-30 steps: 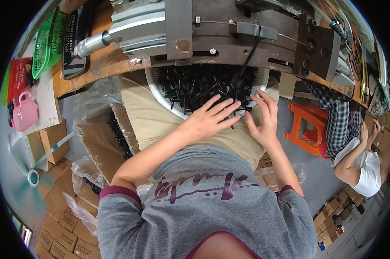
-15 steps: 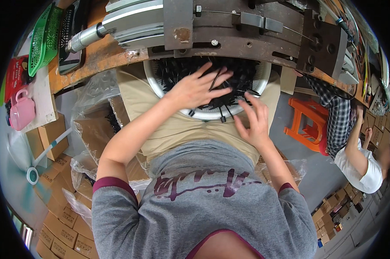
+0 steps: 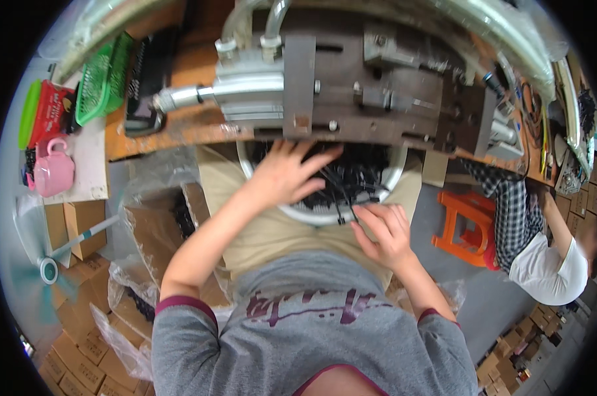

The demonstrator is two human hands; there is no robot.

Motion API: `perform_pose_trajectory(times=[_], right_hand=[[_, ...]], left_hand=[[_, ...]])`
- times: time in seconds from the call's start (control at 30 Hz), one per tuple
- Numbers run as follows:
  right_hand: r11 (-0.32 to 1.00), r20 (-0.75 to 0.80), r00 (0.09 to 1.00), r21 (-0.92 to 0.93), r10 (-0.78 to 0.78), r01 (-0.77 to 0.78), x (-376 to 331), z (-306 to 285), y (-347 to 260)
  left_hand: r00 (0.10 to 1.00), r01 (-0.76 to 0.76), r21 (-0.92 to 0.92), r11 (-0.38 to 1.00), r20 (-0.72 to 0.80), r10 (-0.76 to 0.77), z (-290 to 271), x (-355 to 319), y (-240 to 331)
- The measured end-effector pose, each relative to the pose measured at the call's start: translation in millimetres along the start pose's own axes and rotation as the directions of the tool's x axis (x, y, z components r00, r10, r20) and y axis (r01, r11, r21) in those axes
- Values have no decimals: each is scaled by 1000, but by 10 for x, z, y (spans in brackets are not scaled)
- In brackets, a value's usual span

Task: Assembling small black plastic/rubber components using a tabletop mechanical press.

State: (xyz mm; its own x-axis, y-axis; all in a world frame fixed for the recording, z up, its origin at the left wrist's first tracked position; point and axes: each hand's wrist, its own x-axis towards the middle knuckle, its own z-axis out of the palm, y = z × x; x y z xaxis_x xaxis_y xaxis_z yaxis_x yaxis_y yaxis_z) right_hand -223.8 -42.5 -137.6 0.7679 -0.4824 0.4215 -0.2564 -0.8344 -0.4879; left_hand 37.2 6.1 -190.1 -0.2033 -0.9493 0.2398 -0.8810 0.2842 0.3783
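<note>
A white round bowl (image 3: 325, 216) full of thin black strip parts (image 3: 361, 175) rests on my lap, partly under the bench edge. My left hand (image 3: 286, 173) lies flat on the pile with fingers spread, reaching in under the machine. My right hand (image 3: 384, 231) is at the bowl's near right rim, fingers pinched on one black strip (image 3: 341, 210) that sticks out over the rim. A grey metal machine (image 3: 351, 86) with a silver cylinder (image 3: 226, 92) sits on the wooden bench just above the bowl.
A green basket (image 3: 100, 79), a red box (image 3: 47, 112) and a pink cup (image 3: 53, 171) stand at the left. Cardboard boxes and clear plastic bags (image 3: 133, 297) lie at my lower left. Another person in a checked garment (image 3: 516, 218) sits at the right beside an orange stool (image 3: 466, 228).
My left hand has moved deeper into the bowl, under the machine. My right hand has drawn back to the near rim with a strip. The view has tilted toward the bench.
</note>
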Motion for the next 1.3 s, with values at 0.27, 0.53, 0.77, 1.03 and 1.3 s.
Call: perform_pose_trajectory(times=[0.27,0.53,0.77,1.03,1.3], right_hand=[[961,-461,848,-206,-261,184,1921,-1054,47],[956,-12,989,-256,-150,142,3348,-1299,686],[997,-132,989,34,-59,64,3025,-1239,625],[981,-180,970,-127,-165,144,1789,-1142,-22],[952,23,996,-292,-88,91,1214,-694,-100]], left_hand=[[866,-382,-13,924,-353,353,-1225,368,657],[762,-61,-181,982,-644,-71,-2261,1909,-41],[910,147,63,987,-400,-110,-2092,2335,-542],[931,131,-44,990,-338,-138,-2276,2139,-229],[882,-38,-141,989,-470,-32,-2358,1841,295]])
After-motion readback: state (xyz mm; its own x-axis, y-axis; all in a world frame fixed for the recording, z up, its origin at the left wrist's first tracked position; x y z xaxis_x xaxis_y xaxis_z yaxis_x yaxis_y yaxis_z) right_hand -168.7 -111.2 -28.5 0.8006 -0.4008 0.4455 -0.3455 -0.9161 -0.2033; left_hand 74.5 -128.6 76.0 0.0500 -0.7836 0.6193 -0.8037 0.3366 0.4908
